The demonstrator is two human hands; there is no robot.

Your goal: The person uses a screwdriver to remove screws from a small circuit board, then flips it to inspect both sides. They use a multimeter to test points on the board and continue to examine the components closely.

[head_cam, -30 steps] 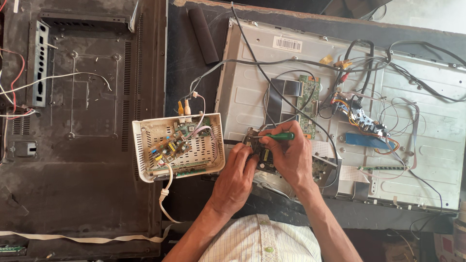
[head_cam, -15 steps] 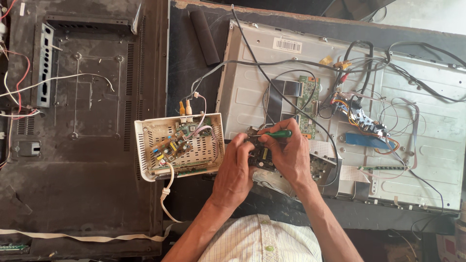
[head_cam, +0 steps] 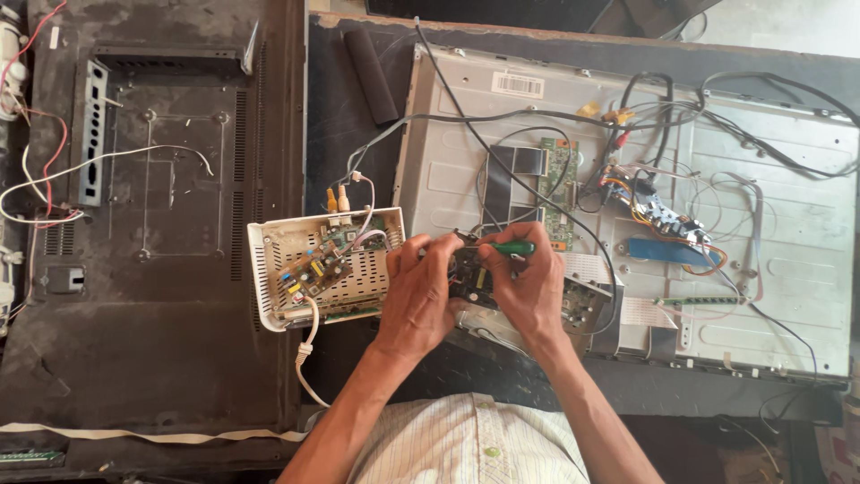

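The small circuit board [head_cam: 470, 273] sits right between my two hands, at the near edge of the opened flat-screen chassis [head_cam: 788, 269] — just to the right of the white open-topped box [head_cam: 269, 296] with its own populated board inside. My left hand [head_cam: 417, 300] is curled around the board's left side, fingers closed on its edge and holding it off the metal backplate. My right hand [head_cam: 528, 287] is closed on a green-handled screwdriver [head_cam: 511, 248], gripped between thumb and forefingers.

What matters is how the tool lies: its long axis runs nearly level, left to right across my view, handle on the right under my fingers and the shaft pointing left toward the top edge of the board. The tip itself is hidden behind my left fingertips, so I cannot tell whether it touches the board.

Both hands are about equally close to the board — the left has it, the right comes at it from the upper right. A dark cable [head_cam: 537, 193] crosses the chassis just above the screwdriver. The whole lot rests on a dark worktop [head_cam: 331, 134].
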